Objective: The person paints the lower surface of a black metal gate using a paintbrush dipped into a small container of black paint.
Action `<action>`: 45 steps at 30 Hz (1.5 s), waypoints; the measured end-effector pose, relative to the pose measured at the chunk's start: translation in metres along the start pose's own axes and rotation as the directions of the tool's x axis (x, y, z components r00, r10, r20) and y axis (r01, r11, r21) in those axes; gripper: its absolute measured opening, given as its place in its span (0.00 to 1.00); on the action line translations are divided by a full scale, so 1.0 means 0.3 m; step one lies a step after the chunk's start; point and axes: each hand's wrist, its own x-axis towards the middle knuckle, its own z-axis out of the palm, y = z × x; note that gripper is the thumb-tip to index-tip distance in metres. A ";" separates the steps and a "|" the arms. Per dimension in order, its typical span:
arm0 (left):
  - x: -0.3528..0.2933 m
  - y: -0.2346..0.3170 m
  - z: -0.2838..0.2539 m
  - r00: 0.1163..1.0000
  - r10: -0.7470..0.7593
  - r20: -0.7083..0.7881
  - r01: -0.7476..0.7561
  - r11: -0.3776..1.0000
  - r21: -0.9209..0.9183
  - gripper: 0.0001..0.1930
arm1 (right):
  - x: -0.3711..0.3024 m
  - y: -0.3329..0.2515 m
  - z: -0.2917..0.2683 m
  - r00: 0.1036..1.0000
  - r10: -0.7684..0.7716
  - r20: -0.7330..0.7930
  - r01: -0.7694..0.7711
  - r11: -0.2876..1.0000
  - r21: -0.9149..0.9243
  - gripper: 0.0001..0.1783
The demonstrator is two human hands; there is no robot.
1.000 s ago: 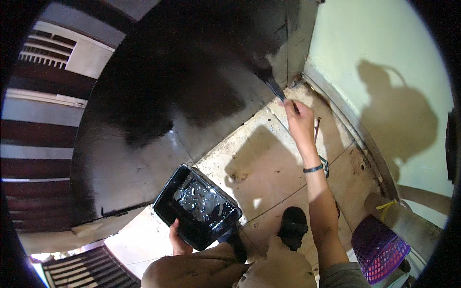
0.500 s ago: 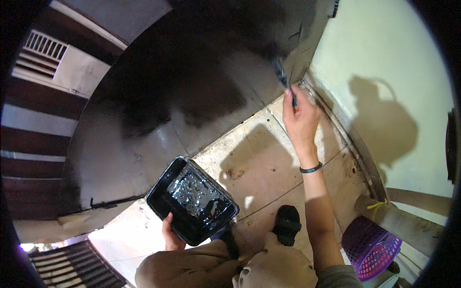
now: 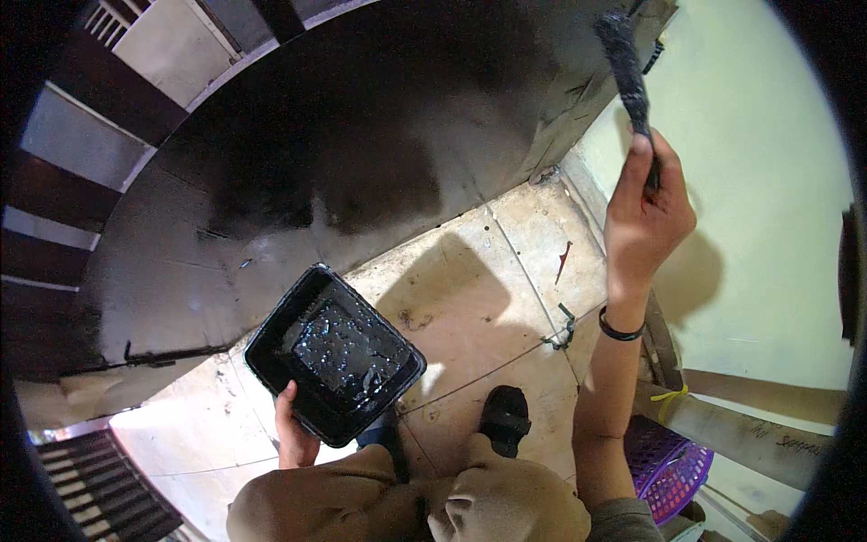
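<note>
My right hand (image 3: 652, 203) is closed round the handle of a paintbrush (image 3: 623, 68), its dark bristles pointing up near the right edge of a large black panel (image 3: 361, 117). Whether the bristles touch the panel I cannot tell. Wet black paint glistens over part of that panel, while its lower left looks duller. My left hand (image 3: 293, 434) grips the near left rim of a black rectangular paint tray (image 3: 348, 348), thumb over the edge and other fingers hidden beneath. A shiny dark layer of paint covers the tray's bottom.
Beige floor tiles (image 3: 470, 334) with dark specks lie under the tray. A pale green wall (image 3: 759, 208) rises on the right. Beside my right forearm stands a purple basket (image 3: 673, 470), near a yellow tie (image 3: 666, 397). My sandalled foot (image 3: 506, 420) rests on the tiles.
My right hand has moved up and to the right with the paintbrush. The tray in my left hand has shifted slightly left and up in view, and the whole view has turned a little.
</note>
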 end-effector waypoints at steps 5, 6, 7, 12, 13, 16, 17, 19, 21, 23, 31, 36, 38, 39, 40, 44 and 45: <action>0.017 -0.016 -0.020 1.000 -0.027 0.005 0.027 0.999 -0.026 0.32 | -0.234 0.253 0.107 0.895 0.250 0.369 -0.165 0.955 -0.247 0.14; 0.022 -0.018 -0.027 1.000 -0.016 -0.001 0.016 1.000 -0.026 0.33 | -0.279 0.269 0.107 0.888 0.258 0.379 -0.171 0.953 -0.250 0.15; 0.028 -0.022 -0.020 1.000 -0.027 0.011 0.027 0.999 -0.030 0.33 | -0.323 0.288 0.096 0.880 0.270 0.392 -0.176 0.950 -0.259 0.15; 0.002 -0.003 -0.003 0.999 -0.050 -0.007 0.050 0.998 -0.023 0.33 | -0.372 0.366 0.099 0.831 0.308 0.464 -0.175 0.935 -0.307 0.15; 0.002 -0.005 -0.001 0.998 -0.059 -0.009 0.059 0.998 -0.015 0.33 | -0.325 0.352 0.102 0.864 0.242 0.441 -0.140 0.958 -0.251 0.15; -0.009 0.009 -0.009 0.998 -0.054 -0.037 0.054 0.999 0.007 0.33 | -0.161 0.205 0.107 0.868 0.331 0.370 -0.263 0.939 -0.224 0.16; -0.005 0.005 -0.016 0.998 -0.049 -0.041 0.049 0.999 0.002 0.33 | -0.135 0.176 0.092 0.913 0.275 0.300 -0.243 0.960 -0.140 0.16; 0.003 0.000 -0.015 0.998 -0.044 -0.038 0.044 0.999 -0.004 0.33 | -0.107 0.152 0.067 0.977 0.168 0.134 -0.173 0.985 0.022 0.16; -0.002 0.002 -0.020 0.999 -0.038 -0.038 0.038 0.999 0.002 0.33 | -0.167 0.214 0.084 0.966 0.169 0.193 -0.159 0.985 -0.068 0.14; -0.001 0.008 -0.013 0.999 -0.039 -0.016 0.039 0.999 -0.006 0.33 | -0.278 0.326 0.119 0.938 0.155 0.310 -0.086 0.971 -0.225 0.13; 0.011 0.000 -0.002 0.999 -0.044 0.001 0.044 0.999 0.005 0.32 | -0.248 0.371 0.070 0.826 0.185 0.533 0.036 0.925 -0.377 0.15; 0.018 -0.003 -0.033 0.998 -0.058 -0.011 0.059 0.998 0.029 0.33 | -0.047 0.163 0.035 0.965 0.047 0.259 -0.012 0.991 -0.135 0.13; 0.013 0.002 -0.029 0.999 -0.053 -0.003 0.053 0.998 0.020 0.33 | -0.092 0.179 0.054 0.984 0.098 0.149 -0.093 0.995 -0.043 0.12; 0.010 0.005 -0.024 0.999 -0.047 0.004 0.047 0.999 0.013 0.33 | -0.149 0.211 0.076 0.963 0.138 0.231 -0.120 0.989 -0.087 0.13; 0.014 0.000 -0.016 0.999 -0.043 0.001 0.043 0.999 0.016 0.33 | -0.211 0.250 0.091 0.935 0.179 0.307 -0.140 0.980 -0.143 0.13; 0.020 0.001 -0.002 1.000 -0.020 -0.016 0.021 1.000 0.021 0.33 | -0.449 0.374 0.151 0.793 0.374 0.480 -0.268 0.923 -0.276 0.16; 0.009 0.002 -0.007 0.999 -0.023 -0.026 0.023 1.000 0.019 0.33 | -0.488 0.366 0.144 0.750 0.455 0.479 -0.361 0.890 -0.280 0.16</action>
